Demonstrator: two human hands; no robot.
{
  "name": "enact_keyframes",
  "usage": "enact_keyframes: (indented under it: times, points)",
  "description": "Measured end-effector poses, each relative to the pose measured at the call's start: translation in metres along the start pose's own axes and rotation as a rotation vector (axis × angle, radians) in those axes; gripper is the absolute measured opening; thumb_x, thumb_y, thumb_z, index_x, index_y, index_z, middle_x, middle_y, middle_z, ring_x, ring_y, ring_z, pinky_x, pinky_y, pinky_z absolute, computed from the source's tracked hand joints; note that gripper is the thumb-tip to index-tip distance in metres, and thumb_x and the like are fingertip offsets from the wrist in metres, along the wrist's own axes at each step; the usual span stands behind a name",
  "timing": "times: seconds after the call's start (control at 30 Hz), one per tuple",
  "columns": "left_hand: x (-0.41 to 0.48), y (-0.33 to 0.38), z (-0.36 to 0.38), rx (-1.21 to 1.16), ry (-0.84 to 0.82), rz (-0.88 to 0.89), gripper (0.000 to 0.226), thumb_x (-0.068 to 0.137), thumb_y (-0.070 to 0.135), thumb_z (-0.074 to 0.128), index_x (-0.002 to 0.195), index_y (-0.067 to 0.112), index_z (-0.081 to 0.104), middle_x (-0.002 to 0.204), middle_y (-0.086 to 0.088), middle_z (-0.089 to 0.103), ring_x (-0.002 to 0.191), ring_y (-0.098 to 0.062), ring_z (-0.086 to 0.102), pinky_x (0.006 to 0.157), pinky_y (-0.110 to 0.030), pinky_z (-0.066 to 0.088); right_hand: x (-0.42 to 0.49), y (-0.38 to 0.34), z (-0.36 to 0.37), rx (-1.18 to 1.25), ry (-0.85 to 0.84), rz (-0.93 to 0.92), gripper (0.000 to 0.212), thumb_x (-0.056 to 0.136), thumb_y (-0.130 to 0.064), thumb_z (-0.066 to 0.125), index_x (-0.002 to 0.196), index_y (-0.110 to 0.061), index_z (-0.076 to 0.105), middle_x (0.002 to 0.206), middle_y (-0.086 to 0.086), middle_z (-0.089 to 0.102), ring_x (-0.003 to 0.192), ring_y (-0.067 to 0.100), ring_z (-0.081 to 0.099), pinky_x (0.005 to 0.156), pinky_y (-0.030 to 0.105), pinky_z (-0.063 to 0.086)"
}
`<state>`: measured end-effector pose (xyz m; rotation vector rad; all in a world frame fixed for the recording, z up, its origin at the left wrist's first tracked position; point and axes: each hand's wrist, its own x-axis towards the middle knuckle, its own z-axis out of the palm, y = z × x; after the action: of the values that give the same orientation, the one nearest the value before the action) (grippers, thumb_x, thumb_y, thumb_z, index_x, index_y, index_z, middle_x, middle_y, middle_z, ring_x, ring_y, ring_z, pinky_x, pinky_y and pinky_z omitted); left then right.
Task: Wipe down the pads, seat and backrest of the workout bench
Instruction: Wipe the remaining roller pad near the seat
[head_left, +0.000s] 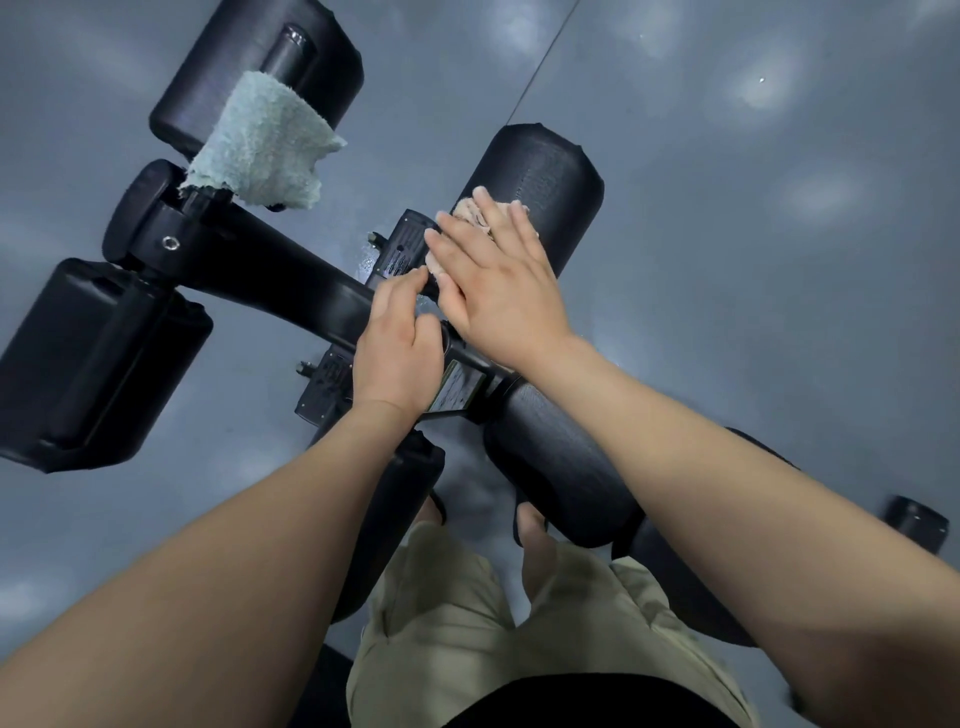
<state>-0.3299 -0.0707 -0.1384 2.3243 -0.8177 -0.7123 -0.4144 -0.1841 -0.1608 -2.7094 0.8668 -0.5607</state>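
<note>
In the head view, looking straight down, the bench's black frame (291, 280) ran from the left of the frame to the centre, with roller pads sticking out on either side.

The right hand (498, 291) lay flat just above centre, fingers straight and spread. It pressed a beige cloth (470, 210) against the near end of the upper-centre pad (540, 176). Only the edges of the cloth showed past the fingers.

The left hand (397, 358) sat just beside it at centre, on the frame, with its fingers loosely bent and its fingertips close to the cloth's lower edge. Whether it gripped the bar or only rested there could not be told.

A pale green towel (260, 145) hung draped in the upper left, over the frame and against the upper-left pad (254, 67). Another pad (88, 364) filled the left edge, and a fourth (561, 467) lay below centre, partly under the right forearm. A pale label (457, 387) showed on the frame just right of the left wrist.

Grey floor (727, 260) with soft light patches lay all around. At the bottom were khaki shorts (467, 623) and, above them, two feet in dark sandals.
</note>
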Motion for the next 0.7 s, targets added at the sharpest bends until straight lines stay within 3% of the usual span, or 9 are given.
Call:
enact_keyframes:
  times: [0.17,0.33,0.7]
  points:
    - [0.001,0.002,0.0,0.012,-0.004,-0.008,0.047,0.095,0.02,0.038,0.138,0.031,0.051,0.14,0.015,0.048,0.117,-0.01,0.051,0.093,-0.031,0.042,-0.002,0.011,-0.002,-0.029,-0.008,-0.105,0.042,0.103,-0.035,0.043,0.137,-0.02,0.062,0.145,-0.003,0.056,0.146,0.031,0.038,0.121,0.05,0.024]
    - [0.0,0.004,0.0,0.008,0.01,-0.027,0.048,0.096,0.02,0.037,0.142,0.029,0.048,0.145,0.019,0.044,0.125,-0.003,0.046,0.097,-0.024,0.035,-0.009,0.03,-0.008,-0.029,-0.024,-0.19,0.045,0.107,-0.038,0.038,0.146,-0.021,0.053,0.153,-0.003,0.048,0.149,0.029,0.032,0.122,0.049,0.023]
    - [0.001,0.001,0.002,0.018,0.019,-0.025,0.048,0.096,0.019,0.04,0.143,0.026,0.048,0.146,0.016,0.045,0.128,-0.005,0.046,0.101,-0.02,0.031,-0.006,0.064,-0.014,-0.029,-0.053,-0.158,0.045,0.108,-0.035,0.039,0.151,-0.024,0.045,0.158,-0.003,0.041,0.151,0.03,0.027,0.124,0.049,0.018]
